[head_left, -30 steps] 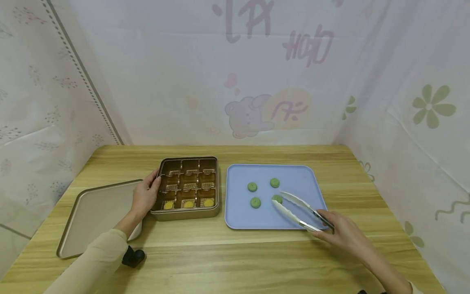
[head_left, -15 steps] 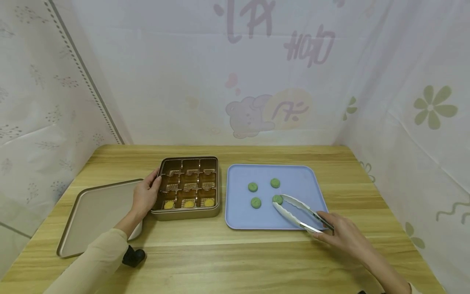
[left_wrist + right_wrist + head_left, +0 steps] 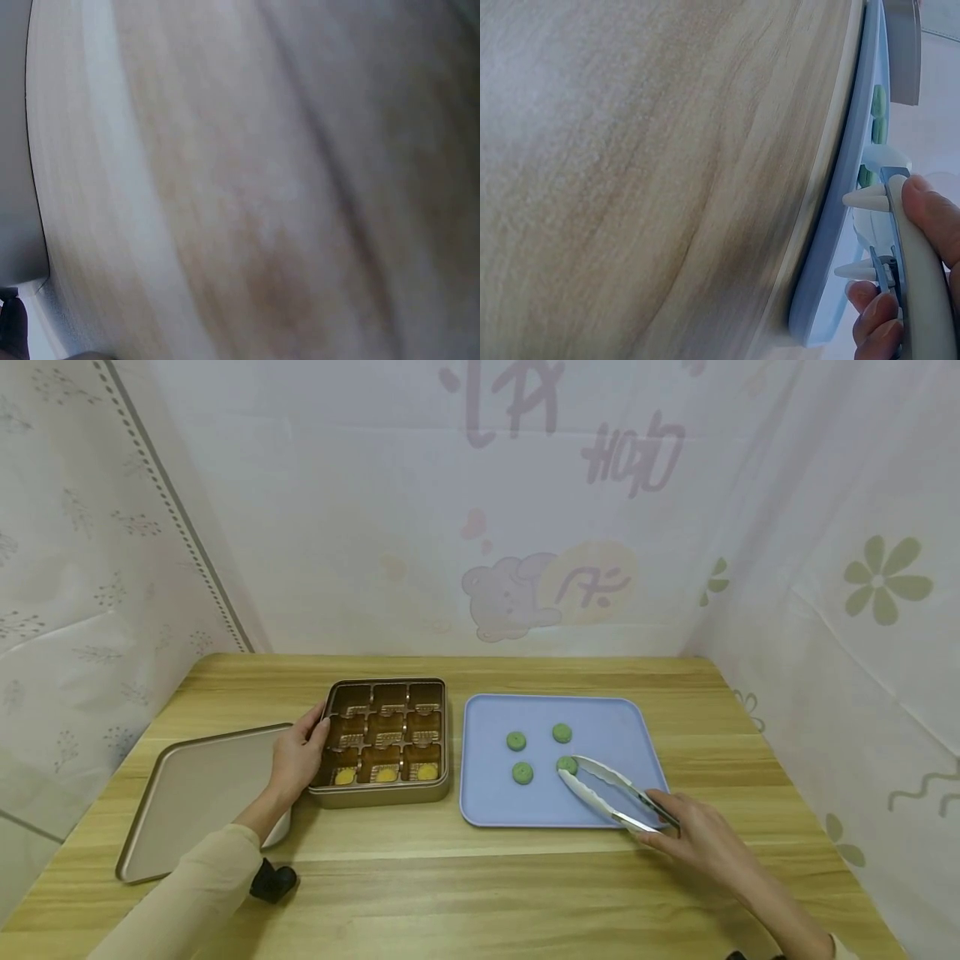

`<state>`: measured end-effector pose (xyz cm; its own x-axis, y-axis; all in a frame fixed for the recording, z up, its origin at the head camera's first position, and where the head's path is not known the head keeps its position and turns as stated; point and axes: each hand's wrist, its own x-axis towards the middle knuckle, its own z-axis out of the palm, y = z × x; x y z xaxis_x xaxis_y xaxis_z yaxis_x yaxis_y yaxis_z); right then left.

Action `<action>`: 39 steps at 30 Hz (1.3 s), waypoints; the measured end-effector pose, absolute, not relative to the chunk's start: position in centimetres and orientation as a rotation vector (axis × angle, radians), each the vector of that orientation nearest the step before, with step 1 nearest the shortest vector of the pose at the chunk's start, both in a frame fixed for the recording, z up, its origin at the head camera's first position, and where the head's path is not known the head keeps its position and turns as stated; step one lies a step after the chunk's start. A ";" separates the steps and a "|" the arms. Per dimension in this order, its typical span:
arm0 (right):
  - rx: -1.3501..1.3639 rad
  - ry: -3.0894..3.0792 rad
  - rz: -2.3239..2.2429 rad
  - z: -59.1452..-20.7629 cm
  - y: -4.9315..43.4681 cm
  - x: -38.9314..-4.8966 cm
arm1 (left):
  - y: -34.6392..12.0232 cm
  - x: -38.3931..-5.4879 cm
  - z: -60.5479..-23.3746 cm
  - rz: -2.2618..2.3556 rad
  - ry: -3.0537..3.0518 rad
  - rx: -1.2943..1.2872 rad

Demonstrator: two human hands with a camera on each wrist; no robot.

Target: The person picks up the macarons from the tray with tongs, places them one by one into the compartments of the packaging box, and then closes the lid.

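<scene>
In the head view my right hand (image 3: 701, 831) holds a pair of tongs (image 3: 600, 797) with white scalloped tips. The tips lie low over the blue tray (image 3: 487, 806), one on each side of a green round cookie (image 3: 567, 765). Whether both touch it I cannot tell. Several green cookies lie on this tray, another one being at its back (image 3: 562, 732). My left hand (image 3: 295, 762) grips the left side of a gold tin box (image 3: 390, 795), thumb at the rim. A brown divided insert (image 3: 385, 727) fills the box, with yellow pieces (image 3: 386, 774) in its front row.
A flat gold lid (image 3: 198, 802) lies at the left, partly under my left forearm. The wooden table (image 3: 480, 893) ends at a patterned cloth (image 3: 360, 527) behind and on both sides. The left wrist view shows mostly blurred tabletop.
The tongs' tips have drawn slightly nearer each other and shifted a little toward me around the green cookie. My left hand and the tin box stay in place.
</scene>
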<state>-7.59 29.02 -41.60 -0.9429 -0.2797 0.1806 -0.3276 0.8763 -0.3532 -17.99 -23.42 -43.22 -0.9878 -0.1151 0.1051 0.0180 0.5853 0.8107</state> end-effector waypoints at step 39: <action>0.839 -2.803 0.806 -39.5 18.4 -13.1 | -23.4 -17.9 -43.1 -1.375 -2.678 0.108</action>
